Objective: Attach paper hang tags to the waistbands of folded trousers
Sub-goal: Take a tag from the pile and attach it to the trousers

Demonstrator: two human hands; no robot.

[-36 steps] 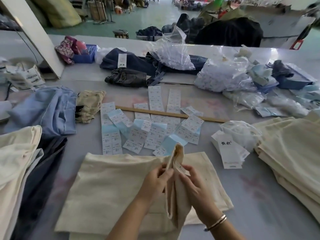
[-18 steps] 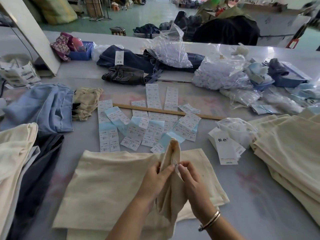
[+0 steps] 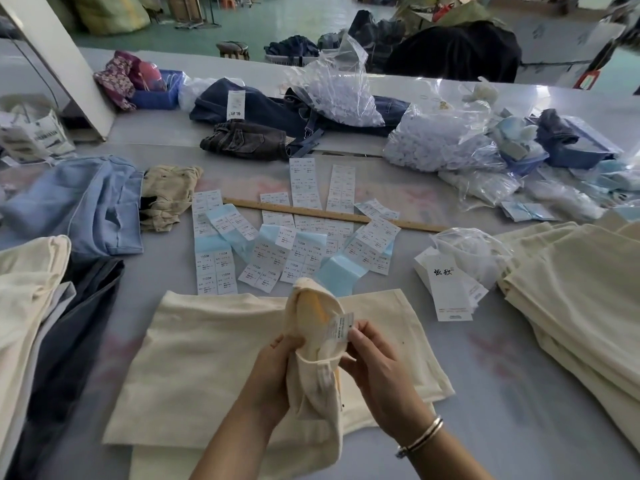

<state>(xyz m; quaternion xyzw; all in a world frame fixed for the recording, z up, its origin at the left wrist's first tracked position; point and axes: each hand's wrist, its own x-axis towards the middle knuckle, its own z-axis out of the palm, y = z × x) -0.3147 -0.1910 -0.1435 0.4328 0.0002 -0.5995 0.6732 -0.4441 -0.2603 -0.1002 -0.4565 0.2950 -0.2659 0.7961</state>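
The left hand point(image 3: 277, 368) grips the raised waistband point(image 3: 311, 327) of the cream trousers point(image 3: 207, 358) on the table point(image 3: 519, 393); the right hand point(image 3: 374, 362) has its fingers point(image 3: 360, 332) pinching the sewn-in label point(image 3: 341, 325). No hang tag is on yet: the hang tags point(image 3: 450, 289) lie just beside, and a cream stack point(image 3: 571, 289) seemingly waits.

"1103#" printed repeatedly on sticker sheets point(image 3: 266, 261) spread mid-table. Two bold brush-style Chinese characters on top white hang tag point(image 3: 450, 289). Small sewn-in label point(image 3: 341, 326) on cream trousers: print too small to read.
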